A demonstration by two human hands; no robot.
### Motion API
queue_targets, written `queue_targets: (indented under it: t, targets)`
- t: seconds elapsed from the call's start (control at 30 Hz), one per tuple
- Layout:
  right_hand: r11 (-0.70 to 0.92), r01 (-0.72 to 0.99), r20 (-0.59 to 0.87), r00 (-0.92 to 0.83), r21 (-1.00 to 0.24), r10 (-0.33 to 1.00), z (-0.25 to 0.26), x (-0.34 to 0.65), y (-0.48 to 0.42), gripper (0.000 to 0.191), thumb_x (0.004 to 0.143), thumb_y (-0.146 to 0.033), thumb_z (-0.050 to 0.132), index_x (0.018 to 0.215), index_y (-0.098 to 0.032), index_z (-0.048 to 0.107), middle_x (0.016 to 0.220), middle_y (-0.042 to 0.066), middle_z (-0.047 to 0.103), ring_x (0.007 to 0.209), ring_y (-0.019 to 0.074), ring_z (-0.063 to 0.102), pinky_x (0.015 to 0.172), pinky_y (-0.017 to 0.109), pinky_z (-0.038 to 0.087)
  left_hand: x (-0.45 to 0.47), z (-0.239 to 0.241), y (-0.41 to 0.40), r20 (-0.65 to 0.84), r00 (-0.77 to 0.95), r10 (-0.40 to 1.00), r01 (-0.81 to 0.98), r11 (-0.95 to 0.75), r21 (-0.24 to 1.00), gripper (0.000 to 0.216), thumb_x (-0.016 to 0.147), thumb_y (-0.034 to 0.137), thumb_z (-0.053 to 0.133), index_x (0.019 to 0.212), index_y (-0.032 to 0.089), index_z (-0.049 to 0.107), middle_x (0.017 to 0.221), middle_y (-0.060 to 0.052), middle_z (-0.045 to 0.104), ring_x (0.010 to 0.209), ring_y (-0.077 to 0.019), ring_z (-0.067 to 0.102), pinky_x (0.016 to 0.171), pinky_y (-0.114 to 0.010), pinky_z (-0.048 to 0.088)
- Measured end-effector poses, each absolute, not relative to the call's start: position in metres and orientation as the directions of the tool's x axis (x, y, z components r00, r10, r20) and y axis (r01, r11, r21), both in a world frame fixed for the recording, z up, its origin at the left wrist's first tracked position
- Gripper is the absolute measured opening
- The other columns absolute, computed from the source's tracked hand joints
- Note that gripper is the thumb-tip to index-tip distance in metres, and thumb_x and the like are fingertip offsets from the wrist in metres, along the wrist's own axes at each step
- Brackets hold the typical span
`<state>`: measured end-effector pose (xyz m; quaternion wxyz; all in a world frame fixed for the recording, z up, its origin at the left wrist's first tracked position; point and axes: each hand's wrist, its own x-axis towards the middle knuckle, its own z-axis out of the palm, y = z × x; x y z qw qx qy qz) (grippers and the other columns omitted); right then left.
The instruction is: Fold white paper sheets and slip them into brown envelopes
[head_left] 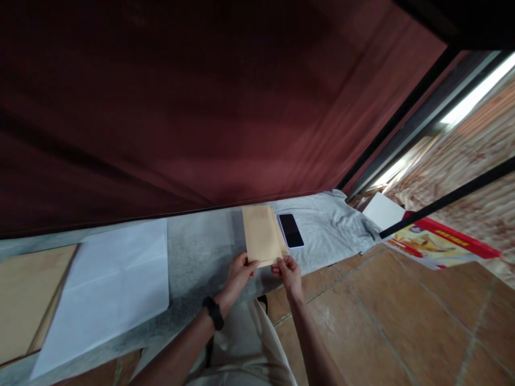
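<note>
A small tan paper envelope [262,233] lies over the grey cloth in front of me, with another tan piece showing beneath its right side. My left hand [241,268] pinches its lower left corner between thumb and fingers. At the lower right corner, my right hand [288,271] is closed on the same envelope. A phone [291,230] with a dark screen and pale edge rests just right of the envelope, touched by neither hand.
Large white paper sheets [116,284] and larger tan envelopes [30,295] lie to the left on the grey cloth [201,241]. A dark red curtain [201,107] hangs behind. On the right are a black metal bar [446,198] and a red-yellow box [438,241] above the tiled floor [386,311].
</note>
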<state>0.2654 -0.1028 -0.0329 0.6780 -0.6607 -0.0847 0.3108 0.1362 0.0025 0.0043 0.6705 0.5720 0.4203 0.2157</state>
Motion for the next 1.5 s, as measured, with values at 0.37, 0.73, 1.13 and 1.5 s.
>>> queue_targets:
  t: [0.37, 0.73, 1.13, 1.5]
  targets:
    - [-0.013, -0.28, -0.253, 0.845, -0.96, 0.471, -0.042, 0.286, -0.097, 0.057, 0.064, -0.061, 0.08, 0.097, -0.021, 0.058, 0.062, -0.002, 0.069, 0.048, 0.0142, 0.063, 0.046, 0.023, 0.052, 0.167, -0.012, 0.014, -0.348, 0.511, 0.786, 0.374, 0.161, 0.913, 0.015, 0.07, 0.026, 0.071, 0.072, 0.019, 0.057, 0.052, 0.007, 0.053, 0.044, -0.0093, 0.048, 0.047, -0.021, 0.032]
    - [-0.039, -0.23, -0.22, 0.847, -0.972, 0.483, -0.04, 0.286, -0.097, 0.046, 0.071, -0.055, 0.072, 0.098, -0.023, 0.053, 0.065, -0.005, 0.064, 0.052, 0.0128, 0.062, 0.048, 0.022, 0.051, 0.179, -0.012, 0.015, -0.385, 0.503, 0.774, 0.378, 0.203, 0.903, 0.017, 0.068, 0.024, 0.073, 0.07, 0.02, 0.056, 0.048, 0.007, 0.052, 0.041, -0.0092, 0.047, 0.043, -0.021, 0.029]
    - [-0.316, 0.709, 0.354, 0.625, -0.63, 0.696, 0.008, 0.245, -0.114, 0.039, 0.097, -0.033, 0.048, 0.132, -0.022, 0.062, 0.111, 0.013, 0.063, 0.106, 0.0269, 0.061, 0.093, 0.042, 0.051, 0.158, 0.046, 0.001, -0.189, 0.574, 0.797, 0.116, 0.15, 0.982, 0.018, 0.072, 0.032, 0.065, 0.078, 0.021, 0.052, 0.061, 0.006, 0.054, 0.049, -0.0096, 0.049, 0.049, -0.022, 0.036]
    - [-0.01, -0.138, -0.115, 0.778, -0.99, 0.618, 0.014, 0.227, -0.082, 0.04, 0.082, -0.059, 0.064, 0.067, -0.022, 0.057, 0.063, -0.002, 0.057, 0.06, 0.0147, 0.058, 0.062, 0.028, 0.056, 0.109, 0.038, 0.004, -0.154, 0.248, 0.956, 0.203, 0.104, 0.974, 0.045, 0.077, 0.052, 0.069, 0.107, 0.022, 0.056, 0.098, -0.004, 0.066, 0.086, -0.0193, 0.065, 0.072, -0.03, 0.05]
